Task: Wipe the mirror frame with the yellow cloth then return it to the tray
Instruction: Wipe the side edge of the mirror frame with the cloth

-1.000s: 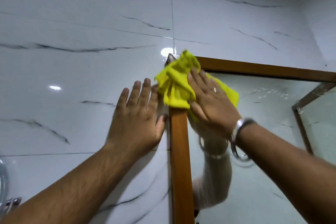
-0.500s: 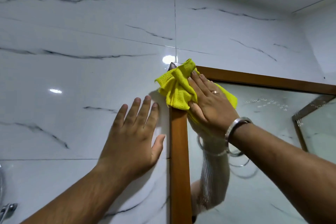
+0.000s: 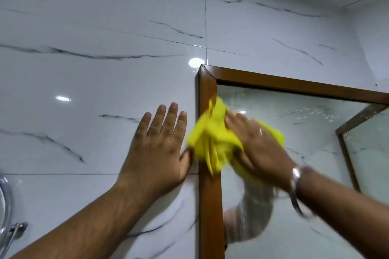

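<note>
Yellow cloth point(image 3: 212, 141) is lying bunched on the left upright of the wooden mirror frame point(image 3: 210, 206), below the top corner, spilling onto the mirror glass point(image 3: 294, 124). Right hand point(image 3: 259, 147) is pressing it flat-palmed, fingers together on the cloth, image blurred. Left hand point(image 3: 157, 149) is resting open, fingers spread, on the marble wall tile point(image 3: 94, 82) just beside the frame, gripping nothing.

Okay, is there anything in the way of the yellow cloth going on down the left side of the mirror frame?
Nothing visible. The right hand presses the yellow cloth on the mirror frame, whose wood below is bare. The left hand lies flat on the wall tile beside it.
</note>
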`<act>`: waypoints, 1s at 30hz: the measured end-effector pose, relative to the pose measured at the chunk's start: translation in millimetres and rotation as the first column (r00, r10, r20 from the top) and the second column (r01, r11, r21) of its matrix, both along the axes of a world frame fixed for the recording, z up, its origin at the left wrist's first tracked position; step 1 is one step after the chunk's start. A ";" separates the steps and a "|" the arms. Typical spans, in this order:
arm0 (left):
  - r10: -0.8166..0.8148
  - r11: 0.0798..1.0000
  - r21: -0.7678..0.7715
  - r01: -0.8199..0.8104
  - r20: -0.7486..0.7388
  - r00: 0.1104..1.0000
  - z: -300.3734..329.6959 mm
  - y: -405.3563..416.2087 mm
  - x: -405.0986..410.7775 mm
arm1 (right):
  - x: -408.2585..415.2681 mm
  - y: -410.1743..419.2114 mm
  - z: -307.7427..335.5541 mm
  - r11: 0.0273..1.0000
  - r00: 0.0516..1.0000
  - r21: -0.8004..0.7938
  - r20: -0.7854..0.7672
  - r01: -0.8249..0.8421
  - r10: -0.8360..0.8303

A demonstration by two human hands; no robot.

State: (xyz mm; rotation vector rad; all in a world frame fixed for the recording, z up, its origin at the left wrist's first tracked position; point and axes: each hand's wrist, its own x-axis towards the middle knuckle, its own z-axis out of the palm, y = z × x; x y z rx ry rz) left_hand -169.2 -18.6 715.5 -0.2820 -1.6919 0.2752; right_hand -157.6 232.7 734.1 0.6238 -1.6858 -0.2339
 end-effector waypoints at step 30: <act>-0.025 0.999 0.039 0.025 -0.008 1.000 -24.9 -7.4 -1.0 | -1.2 -17.7 -23.7 0.990 0.993 -0.086 0.048 0.109 -0.106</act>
